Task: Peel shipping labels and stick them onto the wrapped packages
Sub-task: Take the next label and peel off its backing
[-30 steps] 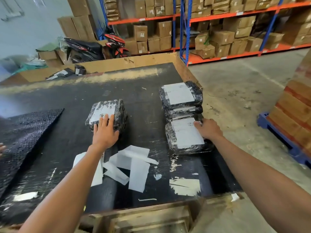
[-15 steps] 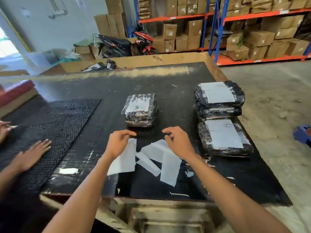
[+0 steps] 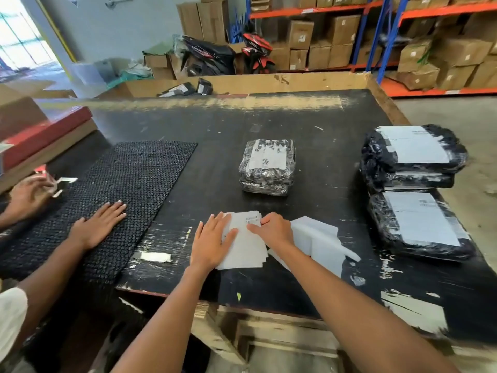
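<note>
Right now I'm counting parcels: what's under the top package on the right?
Under the top package lies a second wrapped package, only its edge showing. Anything beneath that is covered.

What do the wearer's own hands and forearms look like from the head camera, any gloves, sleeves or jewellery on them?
Both are bare. The left hand and the right hand wear no gloves, and no rings, watch or wristband show. The forearms running down to the bottom edge of the frame are uncovered too, with no sleeve or cuff anywhere in view. Fingernails on the left hand look short and plain.
</note>
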{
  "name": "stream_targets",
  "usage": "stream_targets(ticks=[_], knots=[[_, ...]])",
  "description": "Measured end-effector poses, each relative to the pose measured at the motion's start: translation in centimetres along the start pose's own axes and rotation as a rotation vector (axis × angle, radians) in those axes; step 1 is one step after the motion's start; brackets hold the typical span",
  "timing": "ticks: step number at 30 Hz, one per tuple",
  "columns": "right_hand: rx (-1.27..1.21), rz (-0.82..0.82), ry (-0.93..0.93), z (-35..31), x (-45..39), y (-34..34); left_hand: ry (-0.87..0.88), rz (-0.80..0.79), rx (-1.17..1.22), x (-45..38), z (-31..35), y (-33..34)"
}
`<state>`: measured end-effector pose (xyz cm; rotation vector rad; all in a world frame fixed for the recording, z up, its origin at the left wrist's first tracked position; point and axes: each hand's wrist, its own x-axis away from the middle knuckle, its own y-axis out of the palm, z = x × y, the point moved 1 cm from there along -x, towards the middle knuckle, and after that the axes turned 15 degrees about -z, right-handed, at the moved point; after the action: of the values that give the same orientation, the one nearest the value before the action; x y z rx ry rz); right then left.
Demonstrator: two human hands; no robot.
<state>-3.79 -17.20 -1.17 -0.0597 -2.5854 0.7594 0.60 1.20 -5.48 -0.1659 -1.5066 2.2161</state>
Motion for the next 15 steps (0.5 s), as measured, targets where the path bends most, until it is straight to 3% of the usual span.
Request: stream_targets(ticks=[15], knots=[[-0.148,-0.005,0.078,0.3,0.0,-1.3,-0.027,-0.018,-0.029,0.2,0.2,0.0]])
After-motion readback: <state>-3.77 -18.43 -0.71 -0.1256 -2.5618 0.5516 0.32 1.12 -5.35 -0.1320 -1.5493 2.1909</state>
